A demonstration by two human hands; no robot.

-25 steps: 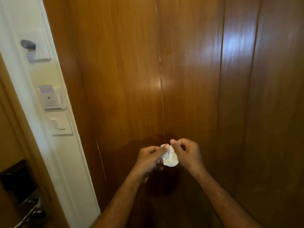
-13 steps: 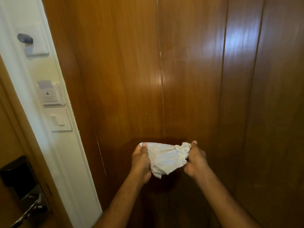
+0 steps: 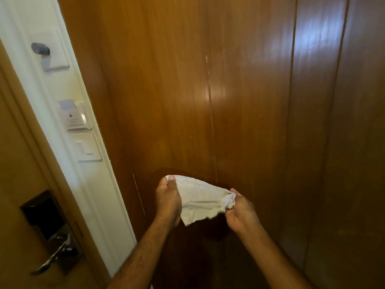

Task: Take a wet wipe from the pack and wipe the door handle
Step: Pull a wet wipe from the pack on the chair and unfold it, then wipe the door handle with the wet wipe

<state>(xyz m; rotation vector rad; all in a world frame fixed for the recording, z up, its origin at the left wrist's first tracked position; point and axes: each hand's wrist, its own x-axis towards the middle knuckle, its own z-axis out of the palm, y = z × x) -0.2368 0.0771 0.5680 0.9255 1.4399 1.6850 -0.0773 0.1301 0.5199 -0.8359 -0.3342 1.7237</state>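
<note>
In front of wood panelling (image 3: 250, 101), between both hands: wet wipe (image 3: 200, 199) stretched, part-unfolded. Left hand (image 3: 168, 201) pinching upper corner; right hand (image 3: 241, 211) pinching bunched opposite end. Likely light, limp, damp; tears if pulled hard. Best folded into pad, gripped across middle. Door handle (image 3: 55, 255) well apart at lower left, below dark lock plate (image 3: 41, 213). Pack not seen.

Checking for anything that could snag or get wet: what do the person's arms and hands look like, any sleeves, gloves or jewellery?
Both forearms are bare as far as the frame shows; no sleeves or cuffs reach into view. The left hand and right hand wear no gloves. No watch or bracelet shows on either wrist. A small dark mark on one right-hand finger could be a ring, but it is too small to tell. Nails look short and unpainted.
</note>
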